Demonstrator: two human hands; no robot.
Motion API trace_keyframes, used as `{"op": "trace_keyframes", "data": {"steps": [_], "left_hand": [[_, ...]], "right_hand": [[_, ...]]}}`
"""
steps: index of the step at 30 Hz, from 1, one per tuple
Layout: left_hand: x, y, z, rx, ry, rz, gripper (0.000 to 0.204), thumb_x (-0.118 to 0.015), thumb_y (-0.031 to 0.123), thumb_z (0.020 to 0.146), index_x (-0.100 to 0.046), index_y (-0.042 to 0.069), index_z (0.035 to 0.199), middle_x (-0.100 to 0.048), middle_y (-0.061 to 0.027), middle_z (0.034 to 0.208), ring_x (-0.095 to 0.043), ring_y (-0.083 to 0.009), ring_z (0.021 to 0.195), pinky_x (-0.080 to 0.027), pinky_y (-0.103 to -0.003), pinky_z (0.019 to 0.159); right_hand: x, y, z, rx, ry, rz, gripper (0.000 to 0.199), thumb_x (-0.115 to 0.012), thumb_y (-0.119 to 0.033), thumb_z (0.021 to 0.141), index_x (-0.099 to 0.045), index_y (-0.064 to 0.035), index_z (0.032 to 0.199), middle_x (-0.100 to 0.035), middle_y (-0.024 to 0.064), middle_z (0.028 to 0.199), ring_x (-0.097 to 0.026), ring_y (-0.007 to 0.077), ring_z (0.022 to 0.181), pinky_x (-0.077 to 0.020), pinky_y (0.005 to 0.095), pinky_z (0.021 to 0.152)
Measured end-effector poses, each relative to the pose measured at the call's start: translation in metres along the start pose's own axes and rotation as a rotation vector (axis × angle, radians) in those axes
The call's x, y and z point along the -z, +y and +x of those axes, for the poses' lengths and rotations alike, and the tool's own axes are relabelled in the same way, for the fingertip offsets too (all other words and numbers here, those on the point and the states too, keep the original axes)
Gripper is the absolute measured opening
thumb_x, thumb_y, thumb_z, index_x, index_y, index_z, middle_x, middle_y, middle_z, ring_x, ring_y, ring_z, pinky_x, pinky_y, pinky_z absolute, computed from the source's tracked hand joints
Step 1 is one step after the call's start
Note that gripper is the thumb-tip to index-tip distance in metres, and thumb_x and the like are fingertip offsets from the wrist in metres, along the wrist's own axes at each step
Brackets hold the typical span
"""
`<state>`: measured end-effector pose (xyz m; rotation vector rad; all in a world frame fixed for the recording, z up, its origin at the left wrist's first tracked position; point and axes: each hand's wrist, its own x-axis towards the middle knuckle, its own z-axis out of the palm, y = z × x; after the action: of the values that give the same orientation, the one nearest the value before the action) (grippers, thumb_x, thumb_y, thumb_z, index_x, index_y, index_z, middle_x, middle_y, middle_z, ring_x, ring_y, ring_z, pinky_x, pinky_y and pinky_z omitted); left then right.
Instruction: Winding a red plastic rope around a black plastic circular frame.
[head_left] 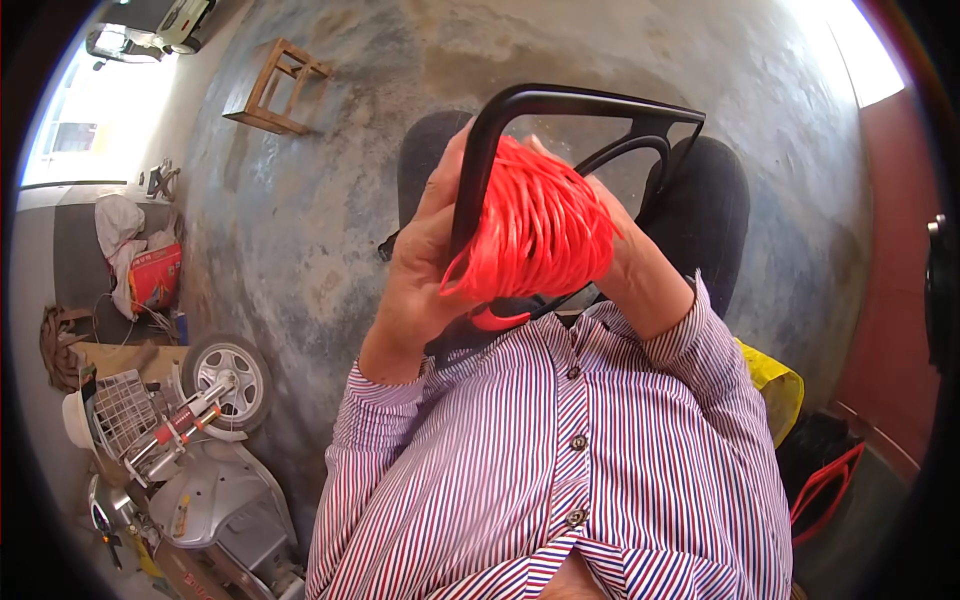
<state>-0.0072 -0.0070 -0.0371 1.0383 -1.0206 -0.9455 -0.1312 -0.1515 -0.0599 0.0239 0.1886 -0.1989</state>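
Red cord hank (pixel 540 225): held in left hand (pixel 424 245) beside black frame (pixel 610 101); grip of right hand (pixel 620 213) was obscured; even support was advised.

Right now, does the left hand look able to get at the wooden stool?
Probably not: the left hand seems occupied at the red cord bundle and black frame, and the wooden stool stands off across the floor, apparently beyond a seated reach.

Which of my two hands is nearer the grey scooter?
Your left hand, at the left side of the red cord bundle, is nearer the grey scooter; your right hand, partly hidden behind the bundle's right side, is farther away.
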Motion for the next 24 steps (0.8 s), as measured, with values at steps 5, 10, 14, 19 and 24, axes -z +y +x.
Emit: {"op": "trace_keyframes", "data": {"steps": [5, 10, 14, 19, 24], "left_hand": [[0.006, 0.007, 0.011, -0.094, -0.072, 0.183, 0.038, -0.077, 0.016, 0.081, -0.068, 0.0, 0.115, -0.023, -0.0142, 0.161, -0.029, -0.0253, 0.144, -0.028, -0.037, 0.113], [0.015, 0.006, 0.004, -0.172, 0.064, 0.387, 0.024, -0.074, 0.013, 0.083, -0.069, 0.002, 0.103, -0.033, -0.0183, 0.155, -0.041, -0.0253, 0.133, -0.033, -0.039, 0.109], [0.03, -0.006, 0.001, 0.035, 0.1, 0.163, 0.014, -0.071, 0.009, 0.086, -0.069, 0.002, 0.098, -0.05, -0.0145, 0.139, -0.051, -0.0232, 0.123, -0.037, -0.035, 0.105], [0.018, 0.005, 0.002, 0.222, 0.077, -0.01, 0.026, -0.064, 0.003, 0.089, -0.061, 0.002, 0.116, -0.064, -0.0043, 0.091, -0.061, -0.0096, 0.076, -0.05, -0.024, 0.069], [0.014, 0.01, 0.003, 0.213, 0.086, 0.058, 0.038, -0.061, 0.001, 0.09, -0.054, 0.006, 0.128, -0.06, -0.0015, 0.08, -0.06, -0.0085, 0.074, -0.05, -0.023, 0.066]], "right_hand": [[-0.004, -0.001, 0.012, 0.345, 0.047, -0.206, 0.029, -0.066, -0.026, 0.094, -0.062, -0.0031, 0.112, -0.069, 0.0071, 0.108, -0.067, 0.0185, 0.095, -0.0552, 0.0368, 0.087], [0.062, -0.017, -0.002, 0.399, 0.345, -0.544, 0.029, -0.057, -0.019, 0.091, -0.059, -0.0028, 0.114, -0.066, 0.0069, 0.111, -0.063, 0.0186, 0.104, -0.0464, 0.0357, 0.097], [0.045, -0.007, -0.03, 0.53, -0.087, -0.564, 0.037, -0.063, -0.02, 0.075, -0.059, 0.0016, 0.105, -0.063, 0.017, 0.112, -0.062, 0.0258, 0.101, -0.0464, 0.0394, 0.095], [0.019, -0.005, -0.034, 0.519, -0.45, -0.792, 0.05, -0.072, -0.023, 0.068, -0.054, 0.0039, 0.106, -0.061, 0.0227, 0.113, -0.057, 0.0316, 0.111, -0.0417, 0.0421, 0.1], [0.013, 0.004, -0.043, 0.453, -0.27, -0.726, 0.051, -0.069, -0.025, 0.07, -0.055, 0.0041, 0.11, -0.062, 0.023, 0.112, -0.058, 0.0333, 0.112, -0.0436, 0.0437, 0.1]]}}
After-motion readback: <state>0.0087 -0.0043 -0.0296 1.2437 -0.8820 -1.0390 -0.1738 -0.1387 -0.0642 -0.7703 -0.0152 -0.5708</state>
